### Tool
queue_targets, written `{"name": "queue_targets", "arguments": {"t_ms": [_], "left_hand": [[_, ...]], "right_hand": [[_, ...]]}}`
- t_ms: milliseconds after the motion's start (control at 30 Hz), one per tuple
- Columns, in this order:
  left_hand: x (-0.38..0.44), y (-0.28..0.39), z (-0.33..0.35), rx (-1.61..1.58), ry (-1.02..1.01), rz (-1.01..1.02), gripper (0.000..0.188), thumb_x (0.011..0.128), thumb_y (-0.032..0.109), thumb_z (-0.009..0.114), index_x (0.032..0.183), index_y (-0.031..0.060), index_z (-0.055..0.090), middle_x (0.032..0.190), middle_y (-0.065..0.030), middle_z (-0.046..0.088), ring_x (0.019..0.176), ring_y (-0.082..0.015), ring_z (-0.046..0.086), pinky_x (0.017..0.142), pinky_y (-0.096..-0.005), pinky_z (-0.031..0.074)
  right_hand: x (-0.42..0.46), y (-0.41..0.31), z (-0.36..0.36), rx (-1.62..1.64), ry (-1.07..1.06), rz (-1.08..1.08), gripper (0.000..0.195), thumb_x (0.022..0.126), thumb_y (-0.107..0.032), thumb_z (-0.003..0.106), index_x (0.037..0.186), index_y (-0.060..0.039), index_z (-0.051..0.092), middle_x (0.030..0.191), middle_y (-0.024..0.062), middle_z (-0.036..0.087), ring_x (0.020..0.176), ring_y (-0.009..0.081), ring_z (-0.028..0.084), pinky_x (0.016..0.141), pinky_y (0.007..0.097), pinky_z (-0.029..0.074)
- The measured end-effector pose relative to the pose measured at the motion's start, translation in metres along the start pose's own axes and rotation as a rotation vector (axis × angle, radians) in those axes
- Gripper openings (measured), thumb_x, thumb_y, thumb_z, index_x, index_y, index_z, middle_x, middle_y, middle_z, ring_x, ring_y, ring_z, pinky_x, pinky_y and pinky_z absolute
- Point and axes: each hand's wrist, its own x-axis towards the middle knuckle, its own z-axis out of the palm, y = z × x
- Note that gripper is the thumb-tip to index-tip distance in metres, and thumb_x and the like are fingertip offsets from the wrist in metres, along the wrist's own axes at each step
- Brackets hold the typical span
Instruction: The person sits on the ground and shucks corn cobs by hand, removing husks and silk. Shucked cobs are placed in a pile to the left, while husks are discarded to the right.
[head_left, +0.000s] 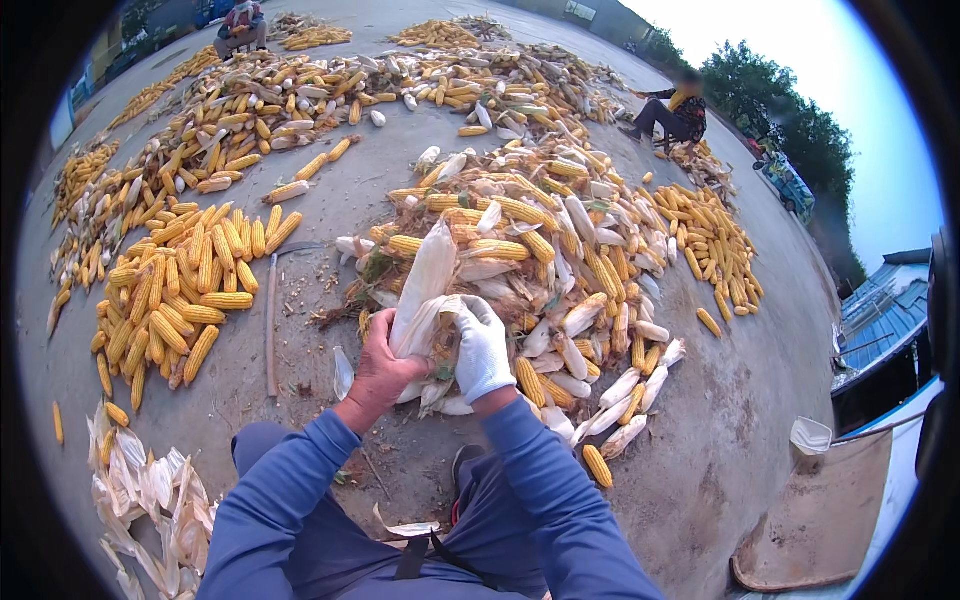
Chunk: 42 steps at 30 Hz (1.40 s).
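My bare left hand (384, 373) grips the lower part of an ear of corn in its pale husk (425, 281), its tip pointing up and away from me. In a white glove, my right hand (480, 349) pinches a strip of husk that is bent away from the ear's right side. Whether kernels show under that strip I cannot tell. Just beyond both hands lies a large heap of corn (510, 251), with yellow ears, partly husked ears and dry silk mixed together. My knees are on either side below my forearms.
Husked ears form a pile (172, 292) at left, beside a sickle (272, 322) on the concrete. Loose husks (154, 495) lie at lower left. One person (671, 116) sits at the far right, another (241, 28) at the far left. A wheelbarrow-like tray (817, 510) stands at lower right.
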Motion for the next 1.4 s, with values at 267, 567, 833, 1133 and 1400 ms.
{"name": "queue_targets", "arguments": {"t_ms": [267, 567, 833, 1133, 1400], "left_hand": [[0.001, 0.014, -0.001, -0.384, -0.019, -0.205, 0.068, 0.069, 0.002, 0.073, 0.128, 0.0013, 0.039, 0.113, -0.0107, 0.057, 0.093, -0.0182, 0.062, 0.073, -0.0321, 0.056], [0.012, 0.017, -0.007, -0.634, -0.06, -0.178, 0.071, 0.07, 0.006, 0.073, 0.132, 0.0006, 0.039, 0.12, -0.0111, 0.059, 0.107, -0.0211, 0.062, 0.094, -0.0356, 0.053], [0.018, 0.029, -0.02, -0.748, -0.131, -0.156, 0.087, 0.069, -0.006, 0.071, 0.144, 0.0031, 0.029, 0.128, -0.0099, 0.053, 0.114, -0.021, 0.058, 0.088, -0.0374, 0.056], [0.018, 0.029, -0.027, -0.79, -0.2, -0.125, 0.095, 0.065, -0.004, 0.072, 0.147, 0.0041, 0.025, 0.126, -0.0131, 0.055, 0.103, -0.0225, 0.065, 0.09, -0.0365, 0.054], [0.02, 0.039, -0.02, -0.792, -0.255, -0.146, 0.105, 0.06, 0.005, 0.077, 0.15, 0.0053, 0.023, 0.134, -0.0095, 0.051, 0.124, -0.0224, 0.054, 0.105, -0.0378, 0.045]], "right_hand": [[-0.001, 0.006, -0.006, 0.099, -0.054, 0.08, 0.017, 0.101, -0.017, 0.054, 0.106, -0.0024, 0.061, 0.095, -0.0006, 0.062, 0.083, 0.0067, 0.054, 0.072, 0.0234, 0.047], [-0.01, -0.018, -0.001, 0.429, -0.177, 0.113, 0.019, 0.102, -0.018, 0.053, 0.112, -0.0017, 0.058, 0.103, 0.0022, 0.063, 0.094, 0.0092, 0.059, 0.083, 0.0257, 0.051], [-0.027, -0.034, 0.008, 0.489, -0.386, -0.011, 0.032, 0.095, -0.019, 0.064, 0.118, 0.0015, 0.057, 0.125, 0.0153, 0.062, 0.114, 0.0261, 0.06, 0.101, 0.0404, 0.046], [-0.025, -0.021, 0.01, 0.588, -0.332, 0.018, 0.036, 0.091, -0.023, 0.064, 0.119, -0.0028, 0.055, 0.119, 0.0153, 0.063, 0.105, 0.0273, 0.064, 0.088, 0.0425, 0.054], [-0.022, -0.023, 0.0, 0.531, -0.337, 0.036, 0.04, 0.092, -0.031, 0.062, 0.12, -0.0028, 0.057, 0.116, 0.0142, 0.064, 0.089, 0.0238, 0.064, 0.072, 0.0332, 0.054]]}}
